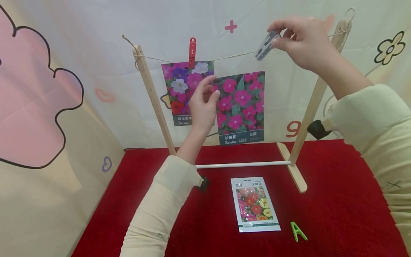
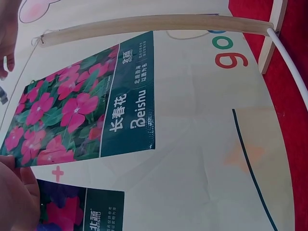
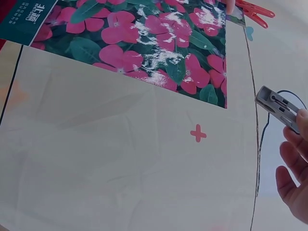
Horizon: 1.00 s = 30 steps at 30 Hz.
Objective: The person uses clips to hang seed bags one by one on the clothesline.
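My left hand [image 1: 205, 103] pinches the upper left corner of a seed packet [image 1: 242, 107] with magenta flowers, held just below the string [image 1: 231, 56]. In my right hand [image 1: 305, 43], thumb and fingers pinch a grey clothespin [image 1: 267, 44], its tip at the string, up and right of that packet. Behind the left hand a second seed packet [image 1: 173, 84], with mixed petunia-like flowers, hangs from the string by a red clothespin [image 1: 192, 53]. The right wrist view shows the grey clothespin [image 3: 279, 105] close beside the string, apart from the packet [image 3: 144, 43].
The string runs between two wooden posts [image 1: 154, 96], joined low down by a white rod [image 1: 244, 165]. On the red cloth [image 1: 205, 221] lie a third seed packet [image 1: 255, 203] and a green clothespin [image 1: 298, 231]. A patterned white curtain [image 1: 106, 46] hangs behind.
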{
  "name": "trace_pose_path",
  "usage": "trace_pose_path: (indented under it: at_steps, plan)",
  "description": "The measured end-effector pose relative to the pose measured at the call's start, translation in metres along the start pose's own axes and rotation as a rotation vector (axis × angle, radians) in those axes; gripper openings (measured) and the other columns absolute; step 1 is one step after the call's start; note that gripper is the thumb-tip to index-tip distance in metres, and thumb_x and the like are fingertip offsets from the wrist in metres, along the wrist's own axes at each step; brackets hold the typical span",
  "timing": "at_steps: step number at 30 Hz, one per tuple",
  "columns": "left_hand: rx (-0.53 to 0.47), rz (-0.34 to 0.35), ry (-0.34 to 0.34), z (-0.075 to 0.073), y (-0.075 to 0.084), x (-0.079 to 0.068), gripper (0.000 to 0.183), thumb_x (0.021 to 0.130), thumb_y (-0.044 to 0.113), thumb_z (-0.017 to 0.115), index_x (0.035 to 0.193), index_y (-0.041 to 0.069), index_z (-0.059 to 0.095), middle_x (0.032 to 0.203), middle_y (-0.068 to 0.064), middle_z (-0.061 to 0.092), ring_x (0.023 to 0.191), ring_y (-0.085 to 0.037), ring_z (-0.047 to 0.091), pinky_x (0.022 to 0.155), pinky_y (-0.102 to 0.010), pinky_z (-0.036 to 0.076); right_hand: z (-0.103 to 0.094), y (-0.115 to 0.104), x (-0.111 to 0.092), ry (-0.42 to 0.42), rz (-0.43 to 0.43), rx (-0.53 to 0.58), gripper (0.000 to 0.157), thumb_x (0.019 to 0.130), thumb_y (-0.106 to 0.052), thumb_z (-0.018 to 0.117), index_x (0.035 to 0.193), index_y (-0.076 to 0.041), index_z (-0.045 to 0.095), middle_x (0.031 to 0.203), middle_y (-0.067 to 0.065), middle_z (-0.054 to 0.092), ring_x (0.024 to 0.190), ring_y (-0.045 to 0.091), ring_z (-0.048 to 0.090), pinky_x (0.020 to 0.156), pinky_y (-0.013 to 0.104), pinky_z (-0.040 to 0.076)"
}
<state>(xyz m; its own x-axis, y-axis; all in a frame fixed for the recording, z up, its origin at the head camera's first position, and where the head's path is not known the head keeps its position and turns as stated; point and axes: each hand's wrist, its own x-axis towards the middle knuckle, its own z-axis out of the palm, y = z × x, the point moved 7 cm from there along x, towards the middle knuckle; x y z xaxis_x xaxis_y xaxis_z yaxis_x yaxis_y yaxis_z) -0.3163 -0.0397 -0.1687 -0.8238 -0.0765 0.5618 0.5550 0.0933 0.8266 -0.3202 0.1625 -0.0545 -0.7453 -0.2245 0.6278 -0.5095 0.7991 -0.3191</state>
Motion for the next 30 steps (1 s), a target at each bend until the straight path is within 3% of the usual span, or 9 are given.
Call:
trace_pose_path:
  at_steps: [5, 9, 15, 21, 30]
  plan:
    - [-0.01, 0.018, 0.02, 0.002, -0.01, 0.006, 0.035, 0.087, 0.007, 0.052, 0.122, 0.015, 0.052, 0.096, -0.007, 0.052, 0.088, -0.013, 0.052, 0.077, -0.02, 0.048, -0.001, -0.005, 0.004, 0.017, -0.012, -0.015, 0.024, 0.089, -0.016, 0.05, 0.11, -0.009, 0.06, 0.079, -0.019, 0.045, 0.07, 0.002, 0.039, 0.057, 0.02, 0.031]
    - [-0.01, 0.031, 0.029, 0.004, -0.021, 0.012, 0.035, 0.087, 0.01, 0.053, 0.121, 0.019, 0.052, 0.096, -0.004, 0.052, 0.086, -0.011, 0.052, 0.076, -0.019, 0.048, -0.001, -0.007, 0.008, 0.047, -0.025, -0.04, 0.022, 0.088, -0.015, 0.051, 0.107, -0.009, 0.062, 0.079, -0.016, 0.046, 0.068, 0.0, 0.037, 0.055, 0.019, 0.029]
    - [0.001, 0.037, 0.037, 0.004, -0.017, 0.012, 0.035, 0.087, 0.01, 0.053, 0.122, 0.018, 0.052, 0.096, -0.005, 0.053, 0.086, -0.012, 0.052, 0.076, -0.019, 0.048, -0.001, -0.011, 0.012, 0.051, -0.022, -0.059, 0.022, 0.089, -0.016, 0.05, 0.106, -0.009, 0.062, 0.077, -0.016, 0.044, 0.07, 0.001, 0.035, 0.056, 0.022, 0.029]
    - [0.004, 0.026, 0.041, 0.004, -0.016, 0.012, 0.036, 0.087, 0.01, 0.053, 0.123, 0.018, 0.051, 0.098, -0.006, 0.053, 0.088, -0.012, 0.052, 0.075, -0.018, 0.047, 0.003, -0.014, 0.014, 0.023, -0.011, -0.1, 0.023, 0.09, -0.017, 0.049, 0.107, -0.011, 0.062, 0.082, -0.008, 0.046, 0.072, 0.007, 0.036, 0.053, 0.023, 0.031]
    - [0.019, 0.025, 0.048, 0.001, 0.006, 0.003, 0.035, 0.088, 0.006, 0.051, 0.122, 0.011, 0.051, 0.098, -0.01, 0.053, 0.088, -0.014, 0.052, 0.076, -0.018, 0.047, 0.007, -0.019, 0.015, -0.022, -0.049, -0.145, 0.024, 0.091, -0.013, 0.046, 0.108, -0.006, 0.061, 0.088, 0.003, 0.051, 0.078, 0.015, 0.037, 0.056, 0.026, 0.032]
